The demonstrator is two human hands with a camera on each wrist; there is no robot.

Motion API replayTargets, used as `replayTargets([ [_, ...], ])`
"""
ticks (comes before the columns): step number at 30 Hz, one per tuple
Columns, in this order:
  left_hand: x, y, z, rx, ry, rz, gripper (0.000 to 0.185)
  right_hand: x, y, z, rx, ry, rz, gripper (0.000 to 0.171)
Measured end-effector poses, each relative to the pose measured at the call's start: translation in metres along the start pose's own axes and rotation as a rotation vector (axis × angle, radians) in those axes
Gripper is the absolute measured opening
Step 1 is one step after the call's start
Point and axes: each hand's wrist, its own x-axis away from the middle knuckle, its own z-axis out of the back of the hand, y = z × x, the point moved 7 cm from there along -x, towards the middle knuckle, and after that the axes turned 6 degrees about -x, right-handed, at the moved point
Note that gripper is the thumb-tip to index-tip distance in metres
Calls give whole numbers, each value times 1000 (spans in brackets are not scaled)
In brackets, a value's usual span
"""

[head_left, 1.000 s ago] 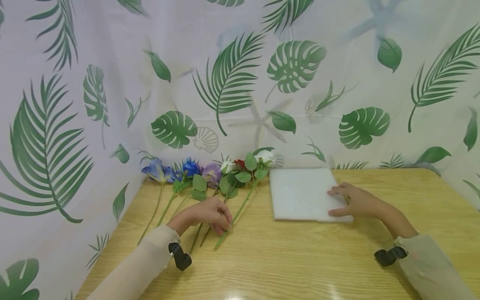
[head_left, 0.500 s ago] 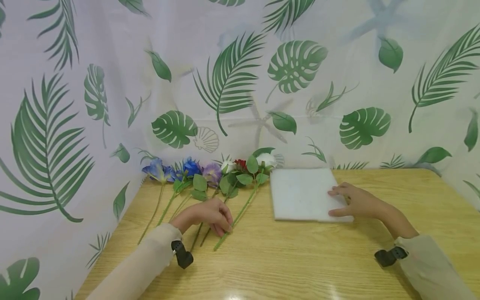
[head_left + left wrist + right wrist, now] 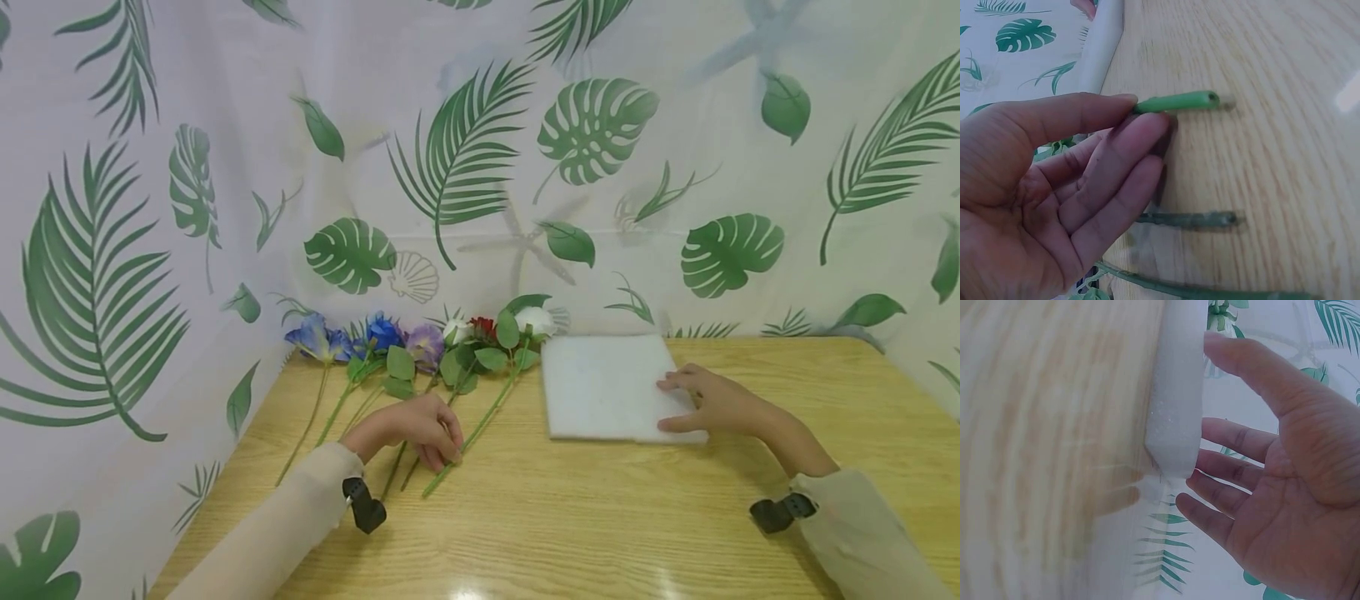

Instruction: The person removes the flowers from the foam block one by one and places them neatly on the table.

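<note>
My left hand (image 3: 420, 427) pinches the lower stem of a white rose (image 3: 534, 321) between thumb and fingers. In the left wrist view the green stem end (image 3: 1185, 101) sticks out past the fingertips, just over the wood. The rose's head and leaves lie toward the back of the table, beside a white foam sheet (image 3: 600, 387). My right hand (image 3: 720, 402) rests at the right edge of this sheet, its fingers and thumb spread on top. From the right wrist view, the relaxed fingers are right at the edge of the foam sheet (image 3: 1175, 387).
Left of the white rose lie several artificial flowers: a red flower (image 3: 482, 327), a smaller white one (image 3: 454, 332), a purple one (image 3: 425, 347), a blue rose (image 3: 382, 331) and a blue flower (image 3: 311, 340). A leaf-printed curtain (image 3: 480, 167) backs the wooden table (image 3: 570, 517).
The white rose has turned slightly in my left hand: its head and leaves shift a little right, its stem end a little left. My right hand and the foam sheet stay put.
</note>
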Motion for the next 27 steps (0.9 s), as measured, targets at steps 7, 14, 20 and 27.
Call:
replayTargets([
  [7, 0, 1, 1, -3, -12, 41, 6, -1, -2, 2, -4, 1, 7, 76],
  [14, 0, 3, 1, -11, -20, 57, 8, -2, 1, 0, -22, 0, -1, 78],
  [20, 1, 4, 0, -15, -19, 64, 7, -1, 2, 0, -18, 0, 0, 76],
  [27, 0, 3, -1, -20, -11, 75, 9, 0, 0, 1, -8, 2, 9, 74],
])
